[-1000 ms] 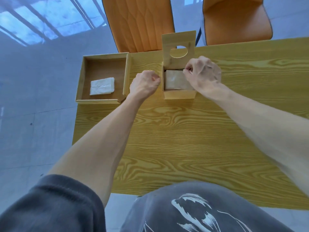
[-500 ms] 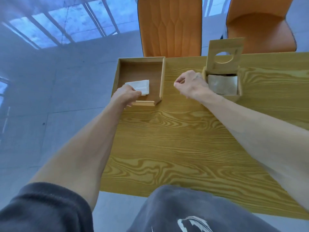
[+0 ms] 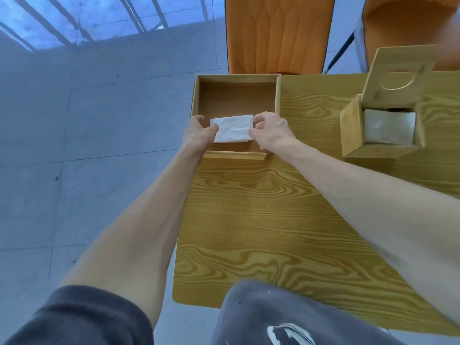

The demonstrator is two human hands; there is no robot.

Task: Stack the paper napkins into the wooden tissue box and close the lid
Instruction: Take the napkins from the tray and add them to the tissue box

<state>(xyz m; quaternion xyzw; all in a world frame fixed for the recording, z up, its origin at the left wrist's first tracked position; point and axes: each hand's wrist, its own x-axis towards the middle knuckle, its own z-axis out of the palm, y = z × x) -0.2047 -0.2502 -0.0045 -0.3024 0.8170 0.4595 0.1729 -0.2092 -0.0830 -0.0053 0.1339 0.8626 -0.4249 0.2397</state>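
Note:
A white folded paper napkin stack [image 3: 232, 128] lies in the near part of a shallow wooden tray [image 3: 237, 79] at the table's far left. My left hand [image 3: 198, 133] pinches its left end and my right hand [image 3: 270, 131] pinches its right end. The wooden tissue box [image 3: 353, 135] stands at the right with white napkins [image 3: 389, 128] inside. Its hinged lid [image 3: 395, 75], with a round hole, is tilted up and open.
Two orange chairs [image 3: 278, 33] stand behind the yellow wood-grain table [image 3: 261, 220]. The table's left edge runs just under the tray, with grey floor beyond it. My knee in grey trousers [image 3: 286, 317] is at the near edge.
Both hands left the tissue box and moved left to the tray. They now grip the two ends of the napkin stack. The view swung left.

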